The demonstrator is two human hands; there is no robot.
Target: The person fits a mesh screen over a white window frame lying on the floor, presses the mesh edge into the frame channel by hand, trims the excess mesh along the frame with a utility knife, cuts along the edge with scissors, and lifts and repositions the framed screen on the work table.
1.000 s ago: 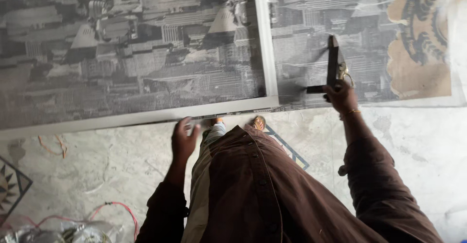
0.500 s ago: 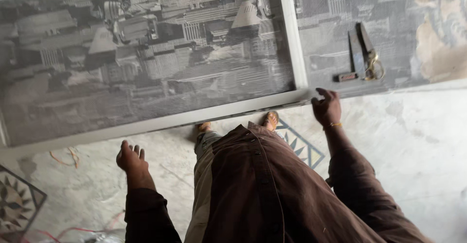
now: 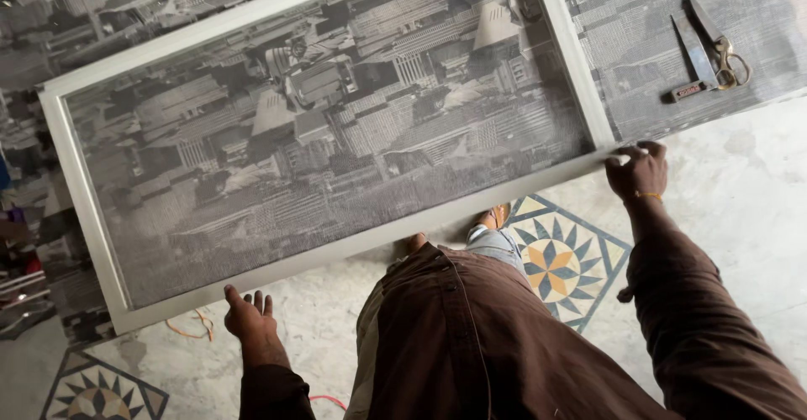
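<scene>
Here, seen from above, a large rectangular screen panel [image 3: 328,134] with a pale grey frame lies tilted on the floor, its near-right corner lower in the picture than its far-left one; its mesh covers a sheet [image 3: 639,58] printed with a grey aerial city view, which also extends past the panel's right edge to the far right. The floor [image 3: 740,210] beneath is pale mottled stone, set with a square tile inlay [image 3: 559,260] showing a blue and yellow star just near of the panel's near rail, and a second such inlay [image 3: 101,390] at the near-left corner. The person's brown garment [image 3: 471,344] fills the near centre, with both sleeves reaching toward the panel. The right hand [image 3: 639,170] rests on the panel's near-right corner, its fingers curled together over the frame rail and touching it; a thin yellow band circles the wrist. The left hand [image 3: 248,315] sits just near of the near rail toward the left, palm open, fingers spread apart, holding nothing; whether the fingertips touch the frame cannot be told. At the far right, on the printed sheet and well apart from both hands, lie a pair of scissors [image 3: 714,42] with brass-coloured handles and, just beside them on the left, a flat knife [image 3: 689,63]. A thin orange cord [image 3: 189,327] lies on the floor beside the left hand.
</scene>
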